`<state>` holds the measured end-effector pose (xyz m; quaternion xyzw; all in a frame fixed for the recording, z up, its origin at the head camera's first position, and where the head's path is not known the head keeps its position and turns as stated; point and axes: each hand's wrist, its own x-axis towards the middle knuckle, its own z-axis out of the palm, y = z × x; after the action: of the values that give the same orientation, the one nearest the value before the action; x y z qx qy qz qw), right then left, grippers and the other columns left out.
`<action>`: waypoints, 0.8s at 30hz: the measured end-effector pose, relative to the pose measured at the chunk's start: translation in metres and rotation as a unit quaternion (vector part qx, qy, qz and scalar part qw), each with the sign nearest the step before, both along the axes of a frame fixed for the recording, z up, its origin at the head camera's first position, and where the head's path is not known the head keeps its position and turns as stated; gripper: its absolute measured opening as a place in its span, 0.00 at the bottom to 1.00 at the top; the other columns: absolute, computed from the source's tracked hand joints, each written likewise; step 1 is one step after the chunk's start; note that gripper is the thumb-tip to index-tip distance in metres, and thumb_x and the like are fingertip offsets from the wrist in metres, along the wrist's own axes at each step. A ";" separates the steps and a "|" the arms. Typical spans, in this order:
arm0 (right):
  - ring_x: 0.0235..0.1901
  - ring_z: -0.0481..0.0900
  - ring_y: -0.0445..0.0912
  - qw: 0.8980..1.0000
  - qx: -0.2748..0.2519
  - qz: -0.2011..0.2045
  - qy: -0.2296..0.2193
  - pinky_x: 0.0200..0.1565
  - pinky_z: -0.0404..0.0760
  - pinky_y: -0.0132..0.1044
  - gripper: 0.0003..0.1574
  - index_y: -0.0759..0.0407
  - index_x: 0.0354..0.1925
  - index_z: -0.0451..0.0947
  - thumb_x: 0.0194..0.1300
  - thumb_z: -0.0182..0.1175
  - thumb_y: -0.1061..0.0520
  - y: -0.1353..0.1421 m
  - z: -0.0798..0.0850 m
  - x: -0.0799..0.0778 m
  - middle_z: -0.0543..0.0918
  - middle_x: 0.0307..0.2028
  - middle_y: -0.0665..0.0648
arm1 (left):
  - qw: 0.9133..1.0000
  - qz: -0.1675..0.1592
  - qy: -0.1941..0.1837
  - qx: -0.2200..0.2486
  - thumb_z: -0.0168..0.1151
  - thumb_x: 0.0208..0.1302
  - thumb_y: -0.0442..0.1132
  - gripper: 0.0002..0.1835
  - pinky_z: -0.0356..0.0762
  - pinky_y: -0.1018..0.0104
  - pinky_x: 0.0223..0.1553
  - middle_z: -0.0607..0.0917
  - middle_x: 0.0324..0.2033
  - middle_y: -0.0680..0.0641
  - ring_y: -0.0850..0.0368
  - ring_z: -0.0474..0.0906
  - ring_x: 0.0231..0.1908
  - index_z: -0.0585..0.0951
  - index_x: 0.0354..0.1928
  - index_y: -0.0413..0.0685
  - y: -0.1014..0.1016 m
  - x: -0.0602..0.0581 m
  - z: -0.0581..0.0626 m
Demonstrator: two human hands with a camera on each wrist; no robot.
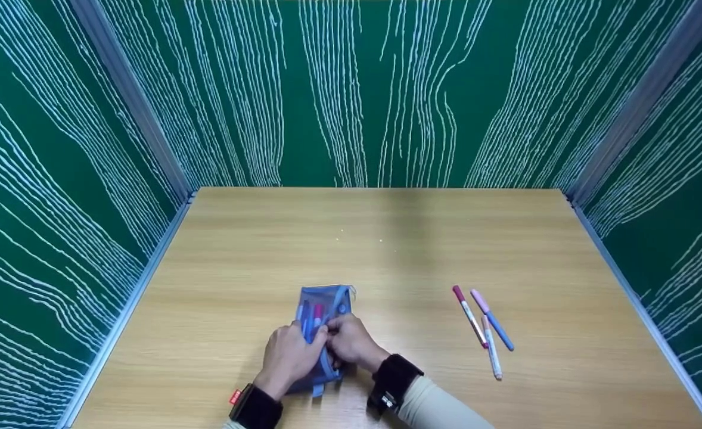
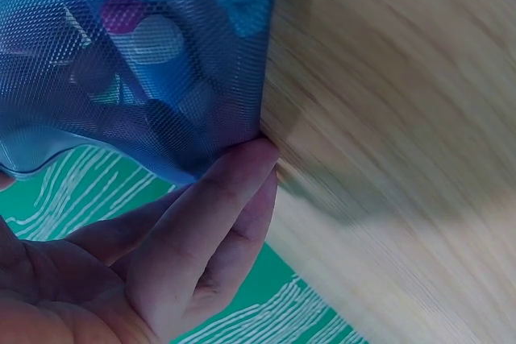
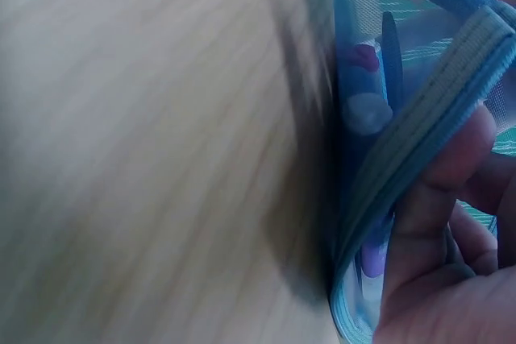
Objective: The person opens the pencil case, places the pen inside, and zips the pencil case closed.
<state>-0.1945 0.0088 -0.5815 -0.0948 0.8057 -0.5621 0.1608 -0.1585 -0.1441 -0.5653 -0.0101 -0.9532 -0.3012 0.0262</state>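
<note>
A blue mesh zip pouch (image 1: 326,292) with several markers inside lies at the front of the table, between both hands. My left hand (image 1: 291,356) grips its left side, with the thumb on top. In the left wrist view, fingers (image 2: 218,207) run under the mesh at a corner. My right hand (image 1: 354,341) pinches the zipper edge (image 3: 427,130), which is parted from the other side in the right wrist view. Through that gap shows a marker (image 3: 367,110) with a clear end. A pink-capped marker (image 1: 319,312) shows through the mesh.
To the right lie three loose markers: one with a crimson cap (image 1: 462,298), a blue one with a lilac cap (image 1: 500,328), and a pale one (image 1: 493,351). Green walls (image 1: 381,89) with white wavy lines enclose the wooden table (image 1: 255,250) on three sides.
</note>
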 end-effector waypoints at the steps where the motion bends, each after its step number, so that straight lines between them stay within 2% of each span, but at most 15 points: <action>1: 0.09 0.73 0.39 1.000 -0.005 -0.001 -0.003 0.14 0.78 0.37 0.10 0.62 0.28 0.83 0.66 0.62 0.68 0.000 0.000 0.000 0.79 0.17 0.52 | 1.000 0.001 -0.001 0.000 0.58 0.70 0.61 0.24 0.71 0.59 0.27 0.75 0.21 0.51 0.55 0.71 0.23 0.77 0.28 0.47 0.000 0.000 0.000; 7: 0.09 0.75 0.39 1.000 -0.019 -0.004 -0.012 0.14 0.78 0.36 0.04 0.63 0.34 0.87 0.66 0.66 0.67 0.007 0.006 -0.001 0.82 0.16 0.55 | 1.000 0.003 -0.009 0.009 0.58 0.70 0.61 0.24 0.71 0.60 0.25 0.76 0.20 0.51 0.56 0.72 0.22 0.77 0.28 0.47 0.000 0.000 0.000; 16: 0.13 0.81 0.43 0.995 0.060 -0.017 0.075 0.17 0.80 0.37 0.04 0.62 0.39 0.89 0.65 0.69 0.63 0.021 0.009 -0.007 0.85 0.19 0.54 | 1.000 0.004 -0.015 0.012 0.59 0.69 0.61 0.25 0.70 0.61 0.24 0.75 0.19 0.51 0.57 0.72 0.20 0.78 0.28 0.46 0.000 0.000 0.001; 24: 0.22 0.82 0.37 0.981 0.137 -0.048 0.129 0.27 0.81 0.32 0.05 0.57 0.37 0.91 0.62 0.73 0.58 0.034 0.012 -0.013 0.89 0.27 0.50 | 0.999 0.010 -0.031 0.012 0.58 0.70 0.63 0.25 0.71 0.62 0.23 0.76 0.20 0.51 0.58 0.72 0.20 0.76 0.28 0.48 0.000 0.000 0.002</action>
<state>-0.2074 0.0431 -0.5693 -0.1048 0.8926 -0.4367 0.0394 -0.1584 -0.1438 -0.5630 0.0089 -0.9500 -0.3122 -0.0006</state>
